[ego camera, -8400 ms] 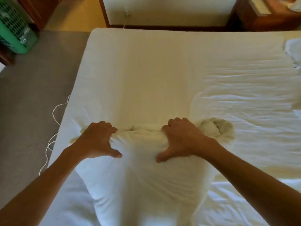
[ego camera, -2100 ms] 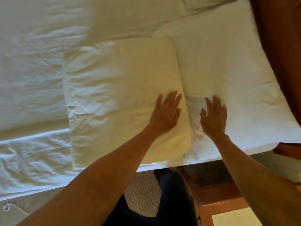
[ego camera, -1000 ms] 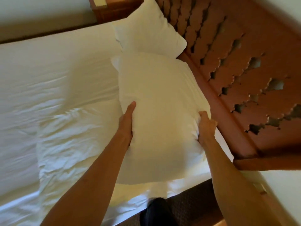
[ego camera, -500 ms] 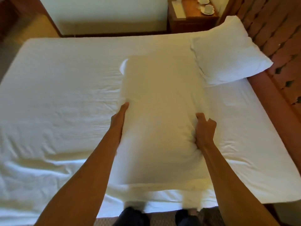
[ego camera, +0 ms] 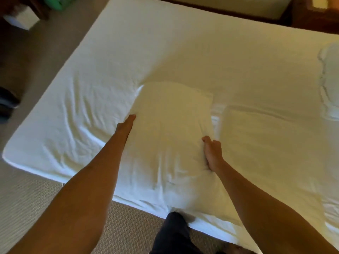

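I hold a white pillow (ego camera: 170,136) lengthwise over the near side of the bed (ego camera: 183,52), which is covered by a white sheet. My left hand (ego camera: 126,126) lies along the pillow's left side with the thumb on top; its fingers are hidden behind the pillow. My right hand (ego camera: 212,151) grips the right side, thumb on top and fingers dug into the cloth. The pillow's near end hangs past the bed's edge.
A second white pillow (ego camera: 271,158) lies flat on the bed just right of the held one, and a third (ego camera: 330,81) sits at the far right edge. Carpet (ego camera: 27,198) surrounds the bed. A green basket (ego camera: 60,1) and a white box (ego camera: 20,18) stand at top left.
I have swung to the left with the pillow held in both hands. The headboard is out of view and the foot corner of the bed now shows.
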`<state>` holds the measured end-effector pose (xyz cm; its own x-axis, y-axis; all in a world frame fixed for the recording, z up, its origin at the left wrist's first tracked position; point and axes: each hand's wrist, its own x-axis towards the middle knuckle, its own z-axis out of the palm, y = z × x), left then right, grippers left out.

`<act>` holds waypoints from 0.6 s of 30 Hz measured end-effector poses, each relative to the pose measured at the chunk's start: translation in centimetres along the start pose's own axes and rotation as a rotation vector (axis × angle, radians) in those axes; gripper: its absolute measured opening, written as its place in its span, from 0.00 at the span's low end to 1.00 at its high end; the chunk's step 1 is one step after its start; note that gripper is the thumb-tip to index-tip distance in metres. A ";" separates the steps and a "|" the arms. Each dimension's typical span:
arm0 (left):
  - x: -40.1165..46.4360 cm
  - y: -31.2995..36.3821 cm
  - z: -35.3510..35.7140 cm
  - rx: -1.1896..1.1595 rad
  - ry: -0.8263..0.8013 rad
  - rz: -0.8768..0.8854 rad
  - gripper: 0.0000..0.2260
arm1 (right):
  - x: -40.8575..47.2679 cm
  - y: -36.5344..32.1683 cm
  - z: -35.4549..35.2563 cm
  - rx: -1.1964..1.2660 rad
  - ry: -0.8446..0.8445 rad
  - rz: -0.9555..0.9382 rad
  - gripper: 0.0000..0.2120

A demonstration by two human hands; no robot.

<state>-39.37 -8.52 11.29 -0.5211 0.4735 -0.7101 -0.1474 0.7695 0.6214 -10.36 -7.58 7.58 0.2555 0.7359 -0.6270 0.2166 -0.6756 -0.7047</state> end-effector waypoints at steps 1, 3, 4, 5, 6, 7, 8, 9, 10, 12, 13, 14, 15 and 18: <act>1.0 -0.6 -0.4 0.021 0.005 -0.022 0.32 | 0.3 1.1 0.7 -0.085 -0.068 0.059 0.16; 2.0 -2.3 -0.7 0.057 0.000 -0.067 0.31 | 0.2 2.7 1.2 -0.232 -0.202 0.113 0.15; 2.5 -3.7 -0.6 0.052 0.011 -0.093 0.34 | 0.3 3.5 1.0 -0.306 -0.263 0.140 0.15; 3.1 -5.4 -0.5 0.060 0.031 -0.113 0.36 | 0.3 4.4 0.6 -0.374 -0.319 0.161 0.16; 3.9 -7.3 0.0 0.096 0.050 -0.127 0.37 | 0.4 5.4 0.0 -0.423 -0.384 0.178 0.16; 4.3 -9.0 0.8 0.155 0.052 -0.145 0.36 | 0.5 6.2 -0.8 -0.461 -0.440 0.186 0.14; 4.3 -10.3 1.8 0.230 0.038 -0.165 0.33 | 0.7 6.8 -1.6 -0.480 -0.478 0.192 0.11; 3.1 -10.5 3.0 0.300 0.014 -0.162 0.31 | 0.9 7.1 -2.6 -0.471 -0.481 0.192 0.07; 1.8 -10.5 4.4 0.384 -0.012 -0.146 0.29 | 1.3 7.4 -3.5 -0.439 -0.468 0.199 0.05; -0.1 -10.5 7.6 0.617 -0.035 -0.082 0.31 | 2.5 7.4 -5.2 -0.334 -0.434 0.185 0.04; -1.0 -10.1 9.3 0.732 -0.047 -0.048 0.32 | 3.3 7.2 -6.2 -0.327 -0.397 0.114 0.04; -1.6 -9.8 11.3 0.821 -0.072 -0.009 0.32 | 4.3 7.1 -7.6 -0.428 -0.324 -0.001 0.03; -2.1 -9.5 13.3 0.885 -0.096 0.034 0.32 | 5.3 7.1 -9.2 -0.562 -0.226 -0.116 0.05; -3.8 -7.7 19.9 0.935 -0.248 0.230 0.28 | 8.8 6.1 -15.0 -0.738 -0.077 -0.300 0.22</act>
<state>-19.52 -7.75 2.65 -0.2477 0.6476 -0.7206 0.7130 0.6255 0.3169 7.37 -5.88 2.76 0.0275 0.8739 -0.4853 0.8405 -0.2831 -0.4620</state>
